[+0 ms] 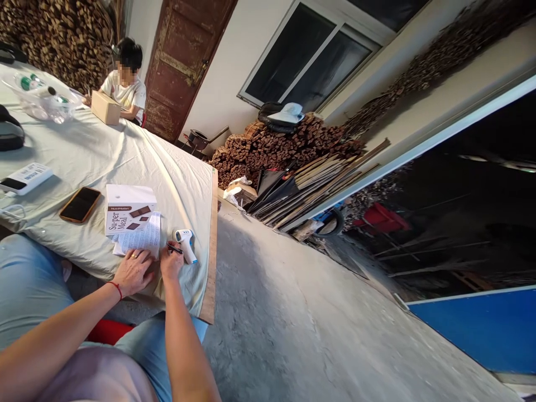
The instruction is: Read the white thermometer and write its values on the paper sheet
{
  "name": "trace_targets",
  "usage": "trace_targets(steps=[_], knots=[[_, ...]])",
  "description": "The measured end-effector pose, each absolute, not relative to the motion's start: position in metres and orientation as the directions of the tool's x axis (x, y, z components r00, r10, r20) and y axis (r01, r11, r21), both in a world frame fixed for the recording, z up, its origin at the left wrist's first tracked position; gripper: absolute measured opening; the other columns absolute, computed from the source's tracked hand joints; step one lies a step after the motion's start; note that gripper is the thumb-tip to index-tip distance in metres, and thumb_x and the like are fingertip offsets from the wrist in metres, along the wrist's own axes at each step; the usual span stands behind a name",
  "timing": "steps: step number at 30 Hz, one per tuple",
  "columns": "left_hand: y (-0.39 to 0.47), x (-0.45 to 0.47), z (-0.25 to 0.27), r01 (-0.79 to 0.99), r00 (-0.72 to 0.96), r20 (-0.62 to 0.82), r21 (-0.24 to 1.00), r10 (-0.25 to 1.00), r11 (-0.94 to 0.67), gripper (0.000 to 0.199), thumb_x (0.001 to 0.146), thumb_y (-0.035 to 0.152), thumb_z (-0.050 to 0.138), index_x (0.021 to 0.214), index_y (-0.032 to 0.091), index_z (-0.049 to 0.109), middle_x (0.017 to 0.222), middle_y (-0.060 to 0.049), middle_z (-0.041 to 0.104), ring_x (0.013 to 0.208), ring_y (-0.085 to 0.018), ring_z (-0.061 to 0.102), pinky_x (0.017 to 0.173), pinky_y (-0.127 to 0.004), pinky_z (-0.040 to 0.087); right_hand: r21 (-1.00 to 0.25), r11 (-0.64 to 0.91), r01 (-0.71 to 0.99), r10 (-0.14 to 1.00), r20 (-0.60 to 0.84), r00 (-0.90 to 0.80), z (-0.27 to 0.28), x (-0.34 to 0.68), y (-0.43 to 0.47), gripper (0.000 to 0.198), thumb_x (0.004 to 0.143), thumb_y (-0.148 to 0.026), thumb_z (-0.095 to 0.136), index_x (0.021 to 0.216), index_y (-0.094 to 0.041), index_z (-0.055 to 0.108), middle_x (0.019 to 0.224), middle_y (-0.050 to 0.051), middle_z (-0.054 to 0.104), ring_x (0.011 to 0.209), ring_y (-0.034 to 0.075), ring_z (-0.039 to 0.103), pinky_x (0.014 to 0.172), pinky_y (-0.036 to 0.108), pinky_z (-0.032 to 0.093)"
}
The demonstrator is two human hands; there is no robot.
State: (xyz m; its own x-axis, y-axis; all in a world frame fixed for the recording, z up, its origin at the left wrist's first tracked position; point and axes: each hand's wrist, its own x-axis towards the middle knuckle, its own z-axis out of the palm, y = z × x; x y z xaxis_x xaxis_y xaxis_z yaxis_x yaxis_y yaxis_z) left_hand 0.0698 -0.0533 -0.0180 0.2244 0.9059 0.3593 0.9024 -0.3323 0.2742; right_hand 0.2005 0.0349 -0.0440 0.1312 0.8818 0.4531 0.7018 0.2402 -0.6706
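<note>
My left hand (134, 272) lies with its fingers spread at the lower edge of a written sheet of paper (140, 241). In my right hand (171, 263) is a black pen (175, 248), gripped just right of the sheet. A white and blue infrared thermometer (186, 245) lies close beside that hand on the cloth. Behind the sheet, and partly over it, stands a white box (130, 204) lettered "Super Meal". A dark phone with an orange edge (80, 204) rests to the left of the box.
A pale cloth covers the table (167, 178), whose bare wooden edge is on the right. At left are a white power bank (27, 178) and a clear basin (39, 100) of bottles. Across the table, another person (125, 89) sits by a cardboard box (105, 108).
</note>
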Motion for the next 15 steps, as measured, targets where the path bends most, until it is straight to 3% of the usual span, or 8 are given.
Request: trace_targets(steps=[3,8,11,15], knots=[[-0.054,0.048,-0.02,0.901,0.138,0.384,0.334,0.913,-0.277,0.028,0.091,0.036,0.045,0.095,0.022,0.069,0.106,-0.009,0.067,0.1,-0.026,0.058,0.091,-0.044,0.046,-0.55,0.273,0.789,0.887,0.462,0.015,-0.029,0.209,0.033,0.023,0.082,-0.014,0.05,0.095,-0.017,0.068,0.093,0.01,0.067,0.097,0.025,0.058,0.091,0.039,0.044],[-0.041,-0.008,-0.02,0.843,-0.249,0.33,0.537,0.91,0.036,0.029,0.087,0.042,0.042,0.082,0.022,0.063,0.092,-0.007,0.066,0.091,-0.024,0.06,0.09,-0.042,0.047,-0.303,0.294,0.906,0.923,0.336,-0.187,-0.006,0.205,0.026,0.021,0.08,-0.015,0.061,0.096,-0.018,0.074,0.096,0.012,0.067,0.098,0.028,0.056,0.088,0.041,0.039],[-0.029,-0.032,-0.017,0.714,-0.5,0.269,0.665,0.823,0.217,0.032,0.08,0.044,0.047,0.096,0.018,0.058,0.1,-0.01,0.064,0.099,-0.027,0.06,0.093,-0.043,0.047,-0.263,0.325,0.908,0.925,0.286,-0.248,-0.001,0.196,0.019,0.018,0.081,-0.016,0.062,0.093,-0.017,0.076,0.096,0.013,0.067,0.098,0.03,0.056,0.085,0.041,0.038],[-0.009,-0.052,-0.014,0.659,-0.609,0.276,0.698,0.744,0.28,0.065,0.071,0.042,0.055,0.126,0.009,0.042,0.127,-0.02,0.055,0.12,-0.034,0.052,0.1,-0.046,0.045,-0.309,0.352,0.884,0.922,0.28,-0.269,-0.002,0.195,0.016,0.023,0.079,-0.015,0.062,0.097,-0.019,0.077,0.098,0.012,0.067,0.1,0.029,0.057,0.088,0.04,0.037]])
